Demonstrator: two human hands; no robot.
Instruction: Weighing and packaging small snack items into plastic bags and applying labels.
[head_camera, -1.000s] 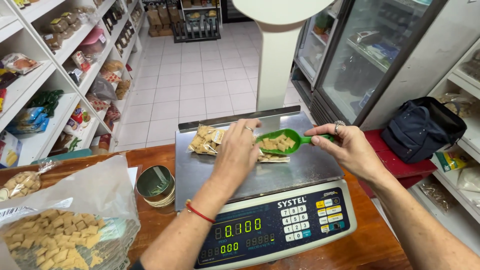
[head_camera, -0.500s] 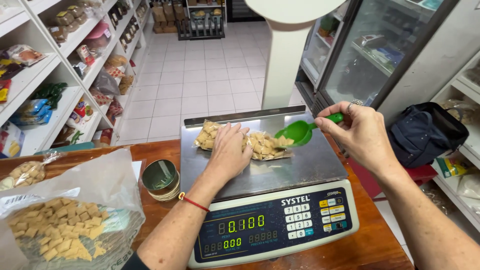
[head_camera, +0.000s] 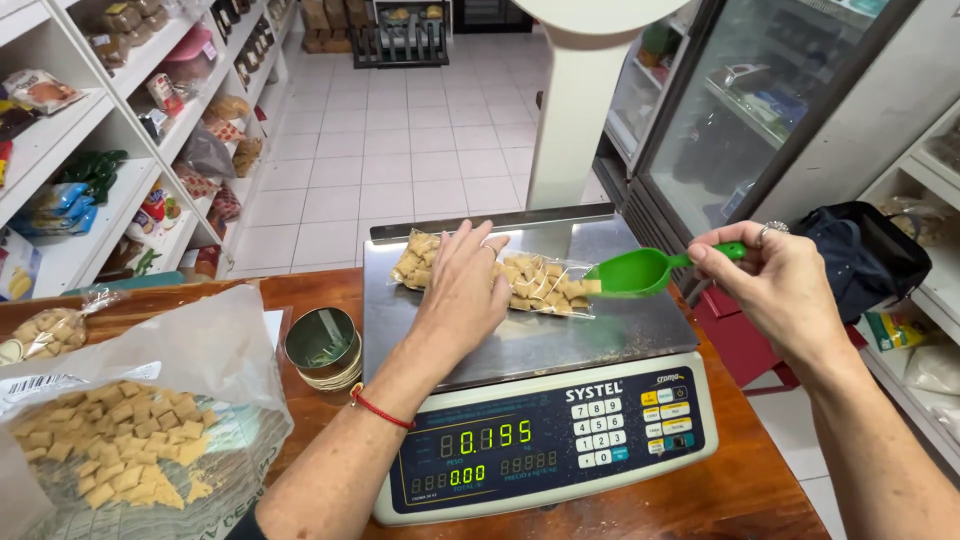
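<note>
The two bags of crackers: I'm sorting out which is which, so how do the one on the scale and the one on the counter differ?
The small bag on the scale lies flat on the steel platter under the left hand, with the green scoop at its open end. The large bag on the counter is much bigger, gapes open and rests on wood, untouched by either hand. Both are clear plastic and hold tan square crackers.

A small grocery shop, seen from behind the counter.

White wall shelves (head_camera: 70, 150) stocked with bagged and boxed goods line a white-tiled aisle (head_camera: 400, 150); a glass-door display fridge (head_camera: 760, 110) stands opposite. On the brown wooden counter (head_camera: 750, 490) sits a steel-topped digital weighing scale (head_camera: 540, 440) beside a large clear bag of tan crackers (head_camera: 110, 450).
</note>
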